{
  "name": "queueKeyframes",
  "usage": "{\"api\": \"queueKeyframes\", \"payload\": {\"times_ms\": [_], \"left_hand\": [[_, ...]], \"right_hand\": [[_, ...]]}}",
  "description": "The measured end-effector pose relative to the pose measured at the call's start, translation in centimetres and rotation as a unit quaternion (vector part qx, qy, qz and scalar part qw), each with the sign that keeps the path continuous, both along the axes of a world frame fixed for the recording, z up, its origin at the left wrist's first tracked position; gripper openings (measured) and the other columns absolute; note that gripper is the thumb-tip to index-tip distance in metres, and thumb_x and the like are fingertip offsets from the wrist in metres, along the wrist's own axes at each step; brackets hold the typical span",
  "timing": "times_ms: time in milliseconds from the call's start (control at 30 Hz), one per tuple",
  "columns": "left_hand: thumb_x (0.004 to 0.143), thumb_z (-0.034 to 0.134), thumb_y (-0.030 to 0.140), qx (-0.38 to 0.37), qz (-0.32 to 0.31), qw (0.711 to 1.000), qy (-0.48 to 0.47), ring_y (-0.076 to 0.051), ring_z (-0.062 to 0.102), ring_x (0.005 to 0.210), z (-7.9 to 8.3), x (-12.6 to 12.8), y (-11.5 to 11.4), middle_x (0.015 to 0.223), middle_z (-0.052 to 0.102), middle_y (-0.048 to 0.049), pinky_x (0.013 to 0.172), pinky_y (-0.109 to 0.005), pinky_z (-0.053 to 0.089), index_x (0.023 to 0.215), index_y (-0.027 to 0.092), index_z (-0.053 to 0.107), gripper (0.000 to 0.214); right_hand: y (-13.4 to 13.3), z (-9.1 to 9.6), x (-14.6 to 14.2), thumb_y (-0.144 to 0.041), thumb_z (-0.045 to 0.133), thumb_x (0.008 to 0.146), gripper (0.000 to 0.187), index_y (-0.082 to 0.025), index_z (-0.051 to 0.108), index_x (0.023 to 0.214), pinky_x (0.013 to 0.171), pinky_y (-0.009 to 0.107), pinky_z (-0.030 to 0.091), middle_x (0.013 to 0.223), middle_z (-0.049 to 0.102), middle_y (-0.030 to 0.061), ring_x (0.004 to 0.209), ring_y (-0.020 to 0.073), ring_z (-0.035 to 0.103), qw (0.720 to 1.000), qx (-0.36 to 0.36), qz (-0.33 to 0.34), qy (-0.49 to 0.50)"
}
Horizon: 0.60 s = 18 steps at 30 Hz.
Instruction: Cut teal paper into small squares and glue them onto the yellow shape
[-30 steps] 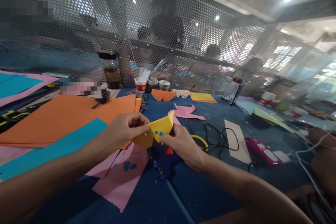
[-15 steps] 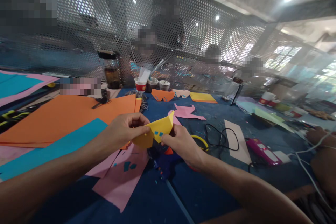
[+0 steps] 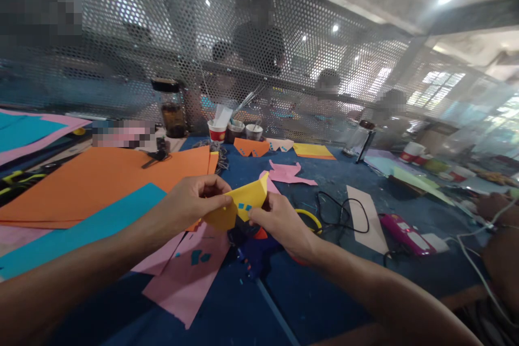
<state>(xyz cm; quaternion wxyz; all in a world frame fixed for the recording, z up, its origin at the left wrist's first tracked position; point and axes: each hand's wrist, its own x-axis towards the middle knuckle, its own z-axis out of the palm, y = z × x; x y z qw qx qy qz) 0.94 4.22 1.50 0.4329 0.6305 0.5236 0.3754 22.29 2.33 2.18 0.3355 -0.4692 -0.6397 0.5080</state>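
Observation:
A folded piece of yellow paper (image 3: 249, 194) with small blue squares stuck on it is held up between my two hands. My left hand (image 3: 206, 197) pinches its left side, thumb in front. At the right end, my right hand (image 3: 278, 213) grips it with the thumb close to the blue squares. Under the yellow paper lies a dark blue glue gun (image 3: 253, 257) with a glue stick (image 3: 275, 311) reaching toward me. Pink paper (image 3: 190, 281) with blue scraps (image 3: 200, 257) on it rests below my left hand. My hands partly cover the glue gun.
Orange sheets (image 3: 101, 184) and a blue sheet (image 3: 89, 227) lie at left. Behind stand paper cups (image 3: 217, 132), a jar (image 3: 173, 111) and cut shapes in orange (image 3: 251, 147) and pink (image 3: 290, 172). A black cable (image 3: 343, 216) and a magenta device (image 3: 407, 234) lie right, near another person's arm (image 3: 500, 248).
My hands and the yellow paper stay almost still. The other person's arm at the right edge has shifted slightly.

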Motion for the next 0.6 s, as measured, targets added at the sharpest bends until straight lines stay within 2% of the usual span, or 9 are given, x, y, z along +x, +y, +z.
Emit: {"api": "queueKeyframes", "payload": {"times_ms": [467,600], "left_hand": [[0.071,0.079,0.047,-0.019,-0.001,1.0,-0.012,-0.02,0.068,0.068,-0.17,-0.05,0.02,0.074,0.076,-0.003,0.06,-0.028,0.047,0.078,0.021,0.07,0.028],[0.069,0.08,0.046,-0.016,0.008,1.0,-0.011,-0.02,0.068,0.07,-0.11,-0.41,0.35,0.073,0.075,-0.0028,0.062,-0.029,0.046,0.077,0.02,0.07,0.028]], "right_hand": [[0.06,-0.12,0.12,-0.018,0.059,0.076,0.008,-0.016,0.066,0.081,0.057,0.022,0.039,0.073,0.062,-0.0026,0.064,0.011,0.052,1.0,0.0,0.013,0.011],[0.09,-0.04,0.33,-0.024,0.065,0.079,0.014,-0.016,0.067,0.091,0.064,0.024,0.044,0.08,0.065,-0.0006,0.071,0.0139,0.057,0.999,0.002,0.025,0.039]]}}
